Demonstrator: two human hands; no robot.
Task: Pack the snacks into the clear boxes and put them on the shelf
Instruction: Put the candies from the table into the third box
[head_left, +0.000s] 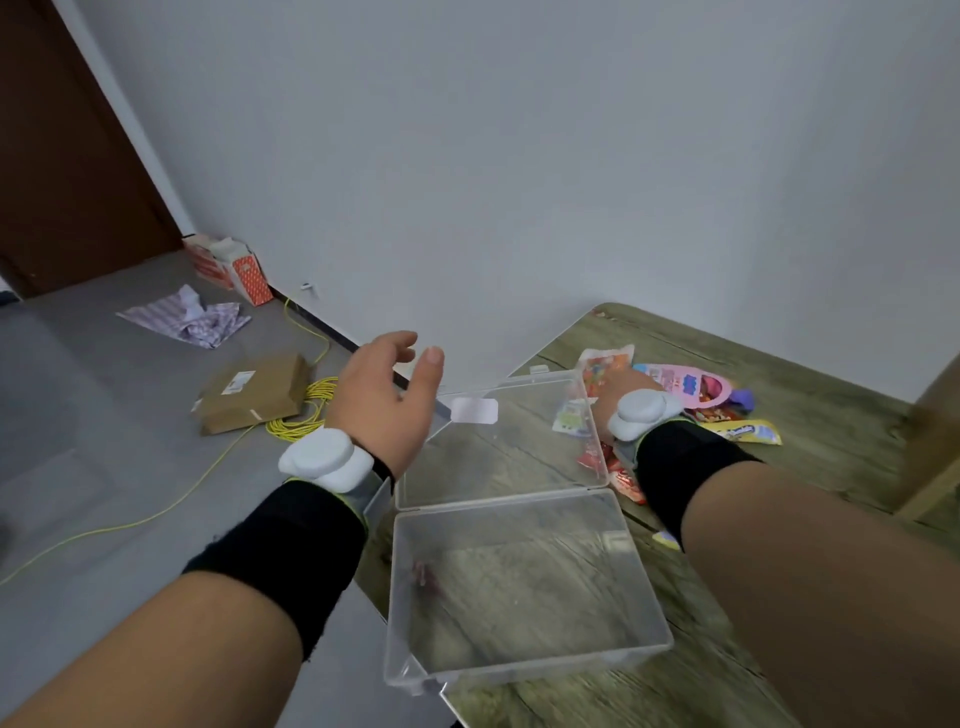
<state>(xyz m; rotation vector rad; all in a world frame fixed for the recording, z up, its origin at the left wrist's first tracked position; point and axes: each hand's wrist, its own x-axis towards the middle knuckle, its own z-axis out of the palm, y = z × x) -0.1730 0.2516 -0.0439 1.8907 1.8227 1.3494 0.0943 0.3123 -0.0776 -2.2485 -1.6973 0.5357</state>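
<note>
Head view: wood-grain table (810, 415) beside grey floor (104, 415).

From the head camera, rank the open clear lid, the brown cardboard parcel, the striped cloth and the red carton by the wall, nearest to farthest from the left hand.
Measured from the left hand:
1. Clear lid, just to its right, over the table edge.
2. Brown cardboard parcel, on the floor to its left.
3. Striped cloth, farther left on the floor.
4. Red carton, against the wall; close to the cloth, but looks deeper back.
</note>
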